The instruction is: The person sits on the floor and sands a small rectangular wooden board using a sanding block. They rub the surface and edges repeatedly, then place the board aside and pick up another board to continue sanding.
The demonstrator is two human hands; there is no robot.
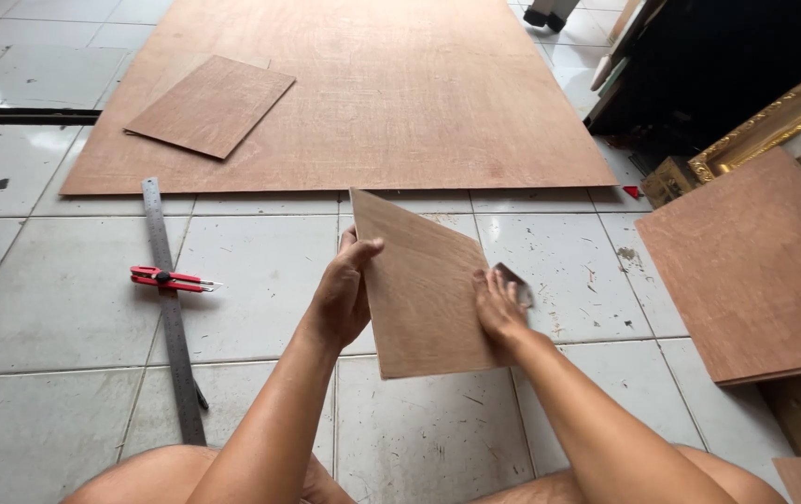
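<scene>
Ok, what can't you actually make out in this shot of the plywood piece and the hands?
- Small grey thing at the right hand: head view, mostly hidden by the fingers, so its kind is unclear.
- Plywood piece: its underside faces away from the camera.
- Left hand: fingers hidden behind the panel.
- Gilt frame: cut off by the right edge.
- Metal ruler: markings too small to read.

Bare forearms, bare knees, no sleeves, gloves or rings.

The plywood panel [419,289] hides the left hand's [343,297] fingers behind it. A small grey piece [512,281] under the right hand [498,308] is too blurred to identify. The gilded frame [774,117] runs off the right edge.
</scene>
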